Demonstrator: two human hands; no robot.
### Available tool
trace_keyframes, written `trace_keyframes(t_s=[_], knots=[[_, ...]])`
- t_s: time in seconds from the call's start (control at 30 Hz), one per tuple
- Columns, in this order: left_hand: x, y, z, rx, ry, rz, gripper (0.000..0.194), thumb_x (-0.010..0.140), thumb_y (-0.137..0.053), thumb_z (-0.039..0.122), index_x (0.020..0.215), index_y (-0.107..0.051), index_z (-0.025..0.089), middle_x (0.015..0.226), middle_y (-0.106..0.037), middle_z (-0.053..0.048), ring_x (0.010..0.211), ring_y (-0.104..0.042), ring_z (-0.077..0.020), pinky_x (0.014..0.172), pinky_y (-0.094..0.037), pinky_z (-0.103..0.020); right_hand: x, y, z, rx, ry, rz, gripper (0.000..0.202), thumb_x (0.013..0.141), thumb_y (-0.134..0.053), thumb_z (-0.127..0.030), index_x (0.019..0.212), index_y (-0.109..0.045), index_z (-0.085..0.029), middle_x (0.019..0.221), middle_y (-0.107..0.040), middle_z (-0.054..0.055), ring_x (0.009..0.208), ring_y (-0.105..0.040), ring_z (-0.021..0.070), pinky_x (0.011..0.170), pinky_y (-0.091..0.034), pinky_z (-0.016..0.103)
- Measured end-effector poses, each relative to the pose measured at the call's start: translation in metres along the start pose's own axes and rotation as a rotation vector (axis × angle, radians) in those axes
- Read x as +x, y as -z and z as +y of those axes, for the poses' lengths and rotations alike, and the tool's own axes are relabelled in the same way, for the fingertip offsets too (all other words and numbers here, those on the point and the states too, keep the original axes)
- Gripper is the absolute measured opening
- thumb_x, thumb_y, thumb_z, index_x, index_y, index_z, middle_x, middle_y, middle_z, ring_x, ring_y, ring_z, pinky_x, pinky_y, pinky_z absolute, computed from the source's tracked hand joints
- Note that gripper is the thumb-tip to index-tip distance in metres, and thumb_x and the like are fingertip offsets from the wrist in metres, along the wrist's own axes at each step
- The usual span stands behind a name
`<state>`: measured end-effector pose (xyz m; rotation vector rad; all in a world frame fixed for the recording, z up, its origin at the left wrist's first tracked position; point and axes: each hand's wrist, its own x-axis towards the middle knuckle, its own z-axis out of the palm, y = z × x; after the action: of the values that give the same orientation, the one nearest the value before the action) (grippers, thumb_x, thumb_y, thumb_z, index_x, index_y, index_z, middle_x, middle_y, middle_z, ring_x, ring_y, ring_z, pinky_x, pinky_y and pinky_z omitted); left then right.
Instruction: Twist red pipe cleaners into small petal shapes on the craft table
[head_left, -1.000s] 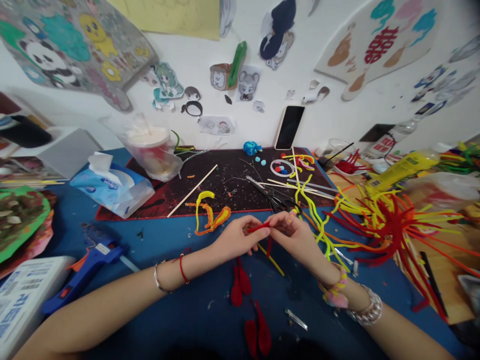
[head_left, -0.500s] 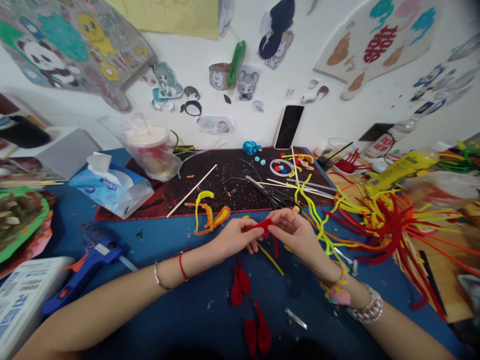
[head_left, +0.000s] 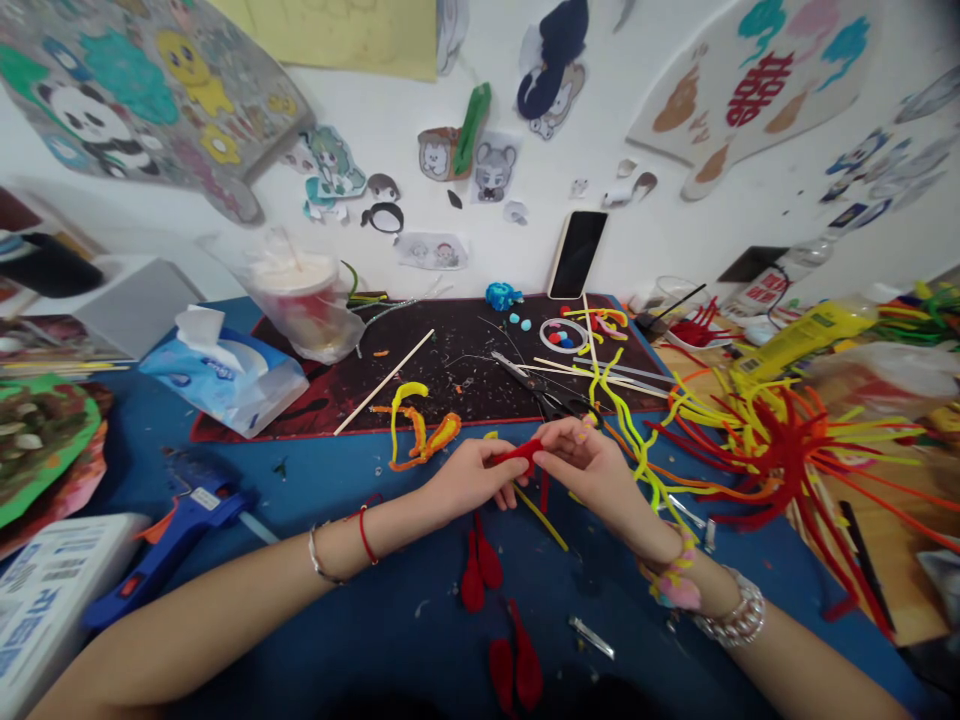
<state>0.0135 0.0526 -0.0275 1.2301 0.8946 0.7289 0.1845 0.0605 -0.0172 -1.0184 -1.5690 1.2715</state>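
Note:
My left hand (head_left: 476,473) and my right hand (head_left: 589,462) meet above the blue table, both pinching one small red fuzzy piece (head_left: 527,452). A red strand hangs under it between the hands. Below my left hand lie red petal-like loops (head_left: 478,570), and another red pair (head_left: 516,665) rests nearer the bottom edge. A yellow-green stem (head_left: 541,517) slants across the table under the hands. Left of my left hand are orange and yellow bent pipe cleaners (head_left: 424,440). Black-handled scissors (head_left: 536,390) lie just beyond my right hand.
A blue glue gun (head_left: 176,530), a tissue pack (head_left: 223,370) and a bagged cup (head_left: 296,295) stand left. Red, orange and yellow pipe cleaners (head_left: 780,440) spread right. A phone (head_left: 577,253) leans against the wall. A silver clip (head_left: 592,638) lies in front.
The red piece has tilted slightly between my fingertips, and the strand below it has shifted a little left. Both hands are in nearly the same place.

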Motion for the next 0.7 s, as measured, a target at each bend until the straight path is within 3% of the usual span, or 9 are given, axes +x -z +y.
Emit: trace_keyframes(t_s=[0.2,0.7], knots=[[0.0003,-0.0002,0.0013,-0.025,0.027,0.003,0.025,0.079,-0.051,0.037,0.081,-0.054,0.012,0.070,-0.060,-0.002,0.046,-0.056,-0.0074,0.045,-0.045,-0.019,0.0007,0.0004,0.0000,0.051,-0.060,0.022,0.012,0.072,-0.062,-0.024,0.078,-0.052,-0.021,0.087,-0.056,0.001,0.077,-0.056,0.0131,0.073,-0.046,0.028],[-0.0008,-0.0003,0.0041,-0.052,0.064,-0.010,0.024,0.082,-0.048,0.034,0.078,-0.054,0.012,0.066,-0.059,-0.002,0.045,-0.055,-0.0065,0.045,-0.045,-0.018,0.0019,0.0009,-0.0062,0.065,-0.131,-0.077,0.016,0.072,-0.062,-0.022,0.083,-0.052,-0.020,0.079,-0.055,-0.001,0.075,-0.056,0.0117,0.073,-0.046,0.027]])
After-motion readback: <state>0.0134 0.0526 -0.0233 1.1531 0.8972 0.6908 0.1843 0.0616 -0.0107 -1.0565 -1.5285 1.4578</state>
